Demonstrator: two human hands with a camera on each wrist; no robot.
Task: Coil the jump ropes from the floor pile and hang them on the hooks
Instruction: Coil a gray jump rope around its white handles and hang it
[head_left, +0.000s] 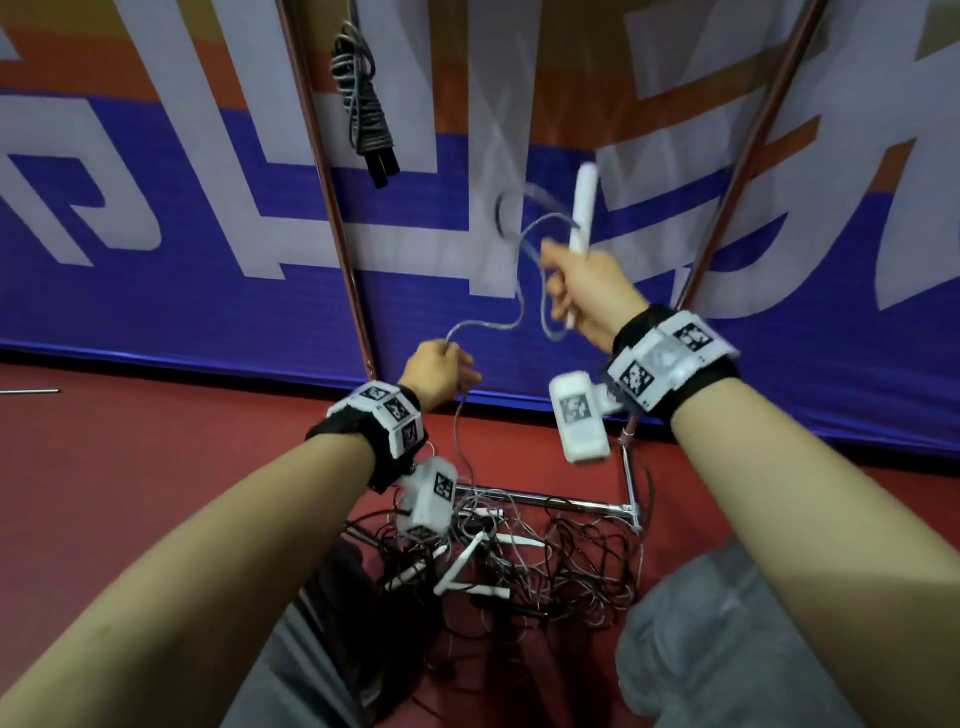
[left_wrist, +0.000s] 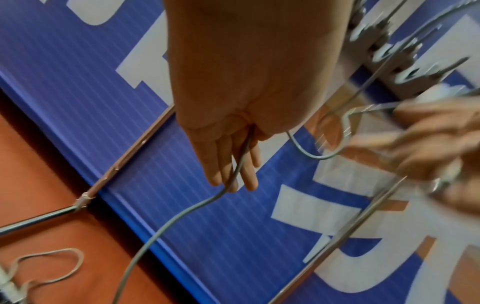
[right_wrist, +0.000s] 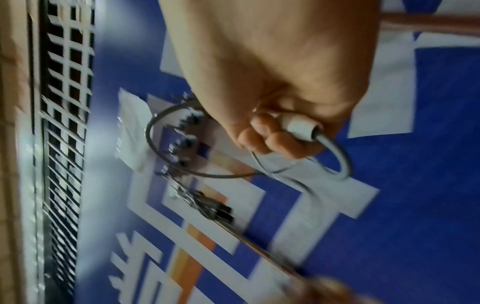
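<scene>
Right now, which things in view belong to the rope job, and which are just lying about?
Job:
white rope handles in right hand
grey cord through left hand
floor pile
hung black-handled coil

Lying about:
metal rod on floor
rubber band

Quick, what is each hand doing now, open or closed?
Left hand: closed, pinching the grey rope cord.
Right hand: closed, holding the white jump rope handles.

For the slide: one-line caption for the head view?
Right hand grips white plastic jump-rope handles; left hand feeds thin grey cord above tangled floor pile.
</scene>
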